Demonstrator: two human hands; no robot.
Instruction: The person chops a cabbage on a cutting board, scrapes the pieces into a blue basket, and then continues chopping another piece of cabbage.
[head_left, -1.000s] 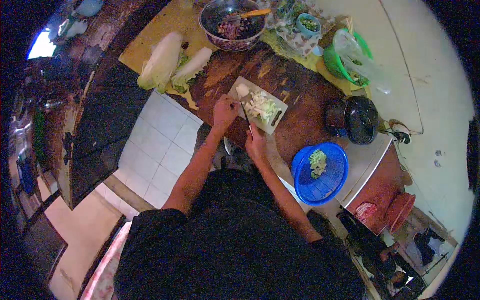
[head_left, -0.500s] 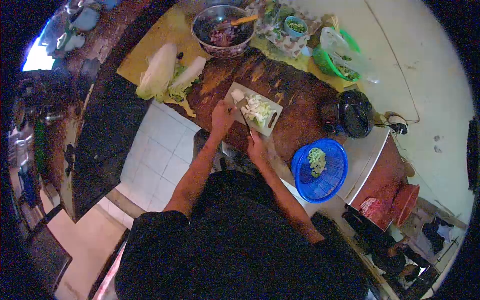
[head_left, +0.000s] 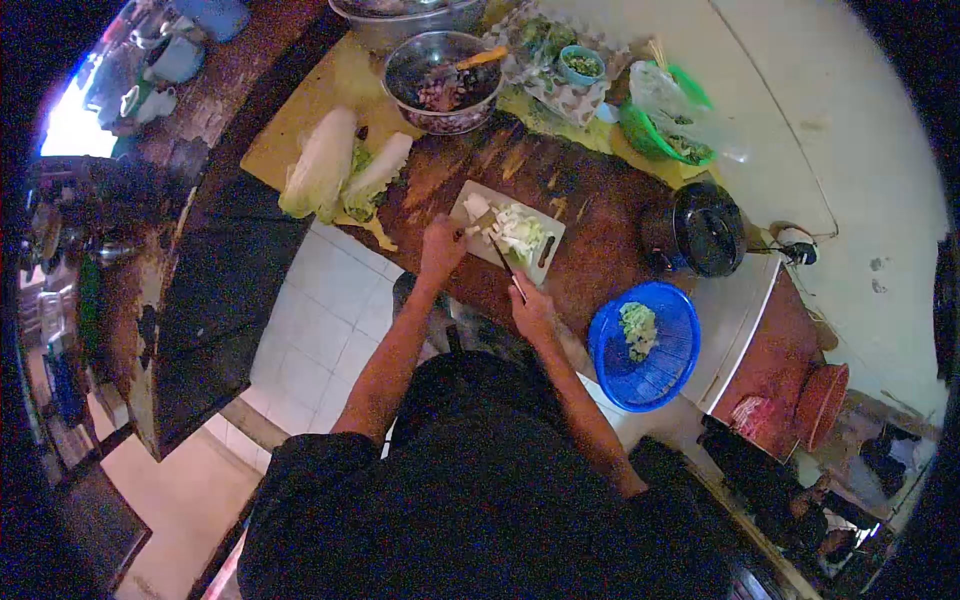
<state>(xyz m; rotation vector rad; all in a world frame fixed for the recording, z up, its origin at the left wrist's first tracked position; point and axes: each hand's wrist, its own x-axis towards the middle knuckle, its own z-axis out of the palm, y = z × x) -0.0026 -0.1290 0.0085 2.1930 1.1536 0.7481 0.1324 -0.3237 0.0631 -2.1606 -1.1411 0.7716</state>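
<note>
Chopped pale cabbage (head_left: 518,232) lies on a small white cutting board (head_left: 548,226) near the table's front edge. A knife (head_left: 501,256) is gripped in my right hand (head_left: 534,308), its blade slanting up over the board toward the cut pieces. My left hand (head_left: 443,246) is closed at the board's left edge; whether anything is pinched in it is too small to tell. A white chunk (head_left: 476,206) rests at the board's upper left. Toward the back left are a whole cabbage (head_left: 322,162) and a loose piece of cabbage (head_left: 378,176).
Behind the board stands a steel bowl (head_left: 443,120) with chopped purple pieces and an orange-handled utensil. To the right are a blue basket (head_left: 674,368) with chopped greens, a black pot (head_left: 706,230) and a green basket (head_left: 640,136). A blue cup (head_left: 581,65) sits at the back.
The view has shifted slightly, showing more of another metal bowl at the top. My right hand and the knife have moved a little away from the chopped pile, toward my body.
</note>
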